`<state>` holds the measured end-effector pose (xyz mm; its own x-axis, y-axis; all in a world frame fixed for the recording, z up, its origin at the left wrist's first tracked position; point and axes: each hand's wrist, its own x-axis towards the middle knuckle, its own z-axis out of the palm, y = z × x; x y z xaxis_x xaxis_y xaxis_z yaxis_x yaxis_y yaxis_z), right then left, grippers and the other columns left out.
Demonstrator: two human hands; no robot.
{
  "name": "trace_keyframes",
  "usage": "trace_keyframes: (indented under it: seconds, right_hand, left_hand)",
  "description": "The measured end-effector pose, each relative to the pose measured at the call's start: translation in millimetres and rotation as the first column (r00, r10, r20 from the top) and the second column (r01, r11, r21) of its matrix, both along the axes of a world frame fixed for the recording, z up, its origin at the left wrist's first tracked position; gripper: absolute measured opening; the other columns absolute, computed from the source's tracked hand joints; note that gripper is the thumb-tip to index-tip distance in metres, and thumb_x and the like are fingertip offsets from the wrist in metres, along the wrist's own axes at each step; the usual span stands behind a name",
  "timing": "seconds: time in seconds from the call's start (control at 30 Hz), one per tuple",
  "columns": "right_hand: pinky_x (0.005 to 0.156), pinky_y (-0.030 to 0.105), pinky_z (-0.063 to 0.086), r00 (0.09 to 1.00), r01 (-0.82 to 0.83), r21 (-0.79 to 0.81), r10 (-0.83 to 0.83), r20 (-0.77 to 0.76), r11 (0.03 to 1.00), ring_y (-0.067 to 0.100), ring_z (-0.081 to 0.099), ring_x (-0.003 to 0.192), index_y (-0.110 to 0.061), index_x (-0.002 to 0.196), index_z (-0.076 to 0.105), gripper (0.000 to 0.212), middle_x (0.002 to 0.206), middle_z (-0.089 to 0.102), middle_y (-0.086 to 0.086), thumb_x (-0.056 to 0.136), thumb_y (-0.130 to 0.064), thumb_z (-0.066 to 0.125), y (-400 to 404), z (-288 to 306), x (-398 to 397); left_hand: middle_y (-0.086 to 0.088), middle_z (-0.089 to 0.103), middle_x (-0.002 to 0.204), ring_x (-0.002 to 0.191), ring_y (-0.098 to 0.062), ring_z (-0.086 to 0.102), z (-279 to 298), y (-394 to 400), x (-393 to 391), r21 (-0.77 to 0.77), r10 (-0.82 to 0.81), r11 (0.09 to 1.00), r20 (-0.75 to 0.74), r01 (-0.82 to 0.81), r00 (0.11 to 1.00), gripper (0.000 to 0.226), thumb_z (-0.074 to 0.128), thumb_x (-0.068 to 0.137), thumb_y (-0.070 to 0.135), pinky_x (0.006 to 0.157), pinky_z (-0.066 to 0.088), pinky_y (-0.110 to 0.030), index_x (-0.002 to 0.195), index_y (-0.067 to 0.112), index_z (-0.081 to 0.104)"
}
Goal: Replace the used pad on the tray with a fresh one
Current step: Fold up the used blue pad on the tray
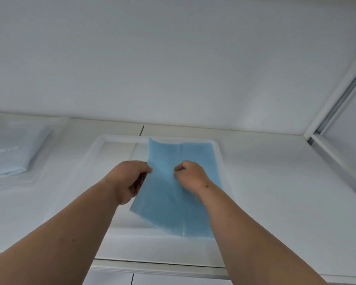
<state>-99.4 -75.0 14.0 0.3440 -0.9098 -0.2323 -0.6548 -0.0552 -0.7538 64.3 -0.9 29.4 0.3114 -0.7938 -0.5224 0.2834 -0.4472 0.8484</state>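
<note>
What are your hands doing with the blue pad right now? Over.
Left hand pinching the blue pad's left edge. Right hand pinching its middle. Pad half-unfolded over the white tray. Nothing in the way.

My right hand (190, 177) and forearm cover the pad's (169, 202) right edge, my left hand (130, 182) hides its left edge where I pinch it, the pad's near edge is blurred, both my arms run off the bottom, and the folded sheets (10, 149) are cut off at left.

One tray (95, 148), one blue pad (169, 202) — two hands (130, 179).
</note>
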Motion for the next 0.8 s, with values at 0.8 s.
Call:
trace_keyframes:
  seconds: [0.8]
  right_hand:
    - [0.073, 0.031, 0.043, 0.96, 0.102, -0.029, -0.106, -0.26, 0.994, 0.032, 0.058, 0.103, -0.005, 0.121, 0.05, 0.034, 0.114, 0.059, 0.016, 0.088, -0.005, 0.046, -19, 9, -86]
  left_hand:
    - [0.002, 0.055, 0.109, 0.098, -0.019, 0.057, -29, -27, -98, 0.198, -0.4, 0.884, 0.79, 0.423, 0.465, 0.051, 0.061, 0.084, 0.023, 0.082, 0.044, -0.026, 0.135, 0.023, 0.054]
